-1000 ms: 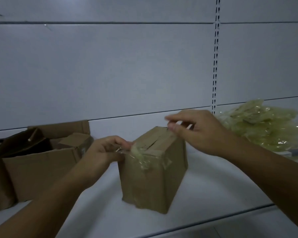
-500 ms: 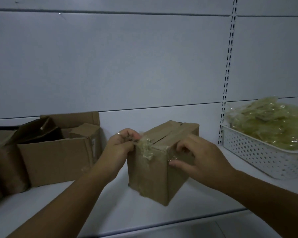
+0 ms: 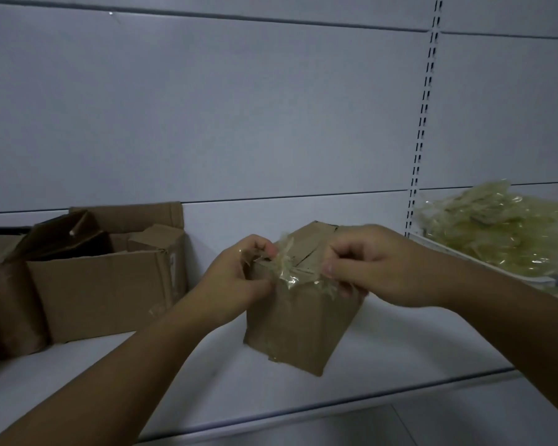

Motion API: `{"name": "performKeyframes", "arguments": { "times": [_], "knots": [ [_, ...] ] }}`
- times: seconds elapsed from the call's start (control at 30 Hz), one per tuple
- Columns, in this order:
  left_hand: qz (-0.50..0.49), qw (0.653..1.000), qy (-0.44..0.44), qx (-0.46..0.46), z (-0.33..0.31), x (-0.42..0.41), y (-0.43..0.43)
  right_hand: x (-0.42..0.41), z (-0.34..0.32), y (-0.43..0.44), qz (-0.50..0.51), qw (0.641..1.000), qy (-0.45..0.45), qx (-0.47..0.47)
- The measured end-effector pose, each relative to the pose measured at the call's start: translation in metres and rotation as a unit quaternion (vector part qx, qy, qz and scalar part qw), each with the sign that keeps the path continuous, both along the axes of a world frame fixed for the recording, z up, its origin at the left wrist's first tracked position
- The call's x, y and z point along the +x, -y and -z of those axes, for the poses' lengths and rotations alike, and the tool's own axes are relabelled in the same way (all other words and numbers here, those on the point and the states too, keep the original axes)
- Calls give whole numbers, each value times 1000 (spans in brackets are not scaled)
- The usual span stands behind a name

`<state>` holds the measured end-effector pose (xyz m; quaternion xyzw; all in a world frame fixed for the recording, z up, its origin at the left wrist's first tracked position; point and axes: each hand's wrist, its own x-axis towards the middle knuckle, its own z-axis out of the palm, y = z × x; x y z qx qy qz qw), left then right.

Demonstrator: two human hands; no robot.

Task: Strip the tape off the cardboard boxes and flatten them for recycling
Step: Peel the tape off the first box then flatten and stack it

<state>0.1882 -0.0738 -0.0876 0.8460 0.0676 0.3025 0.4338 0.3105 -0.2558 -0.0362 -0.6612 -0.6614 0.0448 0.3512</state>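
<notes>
A small brown cardboard box (image 3: 298,329) stands on the white shelf (image 3: 400,358), one corner toward me. Crumpled clear tape (image 3: 284,268) sticks up from its top front edge. My left hand (image 3: 242,278) grips the box's top left corner, thumb and fingers pinched on the loose tape. My right hand (image 3: 377,268) curls over the box's top right side, its fingers bent onto the top edge next to the tape. The top flaps show a dark seam between my hands.
A larger open cardboard box (image 3: 110,284) with raised flaps stands at the left, more cardboard (image 3: 7,304) beside it. A white perforated basket (image 3: 484,262) heaped with yellowish clear tape scraps (image 3: 503,233) sits at the right. The shelf's front edge runs below the box.
My right hand went from the box's far top edge down its right side, then up to the top front edge by the tape. The left hand kept its hold on the tape.
</notes>
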Motion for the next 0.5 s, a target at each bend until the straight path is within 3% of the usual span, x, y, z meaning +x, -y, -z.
{"name": "performKeyframes", "arguments": {
  "times": [0.17,0.27,0.37,0.43,0.5],
  "knots": [
    [-5,997,8,71,-1,-3,9,-32,-16,-45,-12,999,38,20],
    [16,997,-53,49,-5,-6,12,-37,-16,-61,-6,998,54,33],
    [1,998,-36,54,-5,-1,17,-30,-23,-59,25,985,109,130],
    [-46,996,6,72,-5,1,19,-17,-25,-54,58,973,61,217],
    [-66,995,22,69,-4,1,17,0,-17,-54,90,981,18,169]
  ]
}}
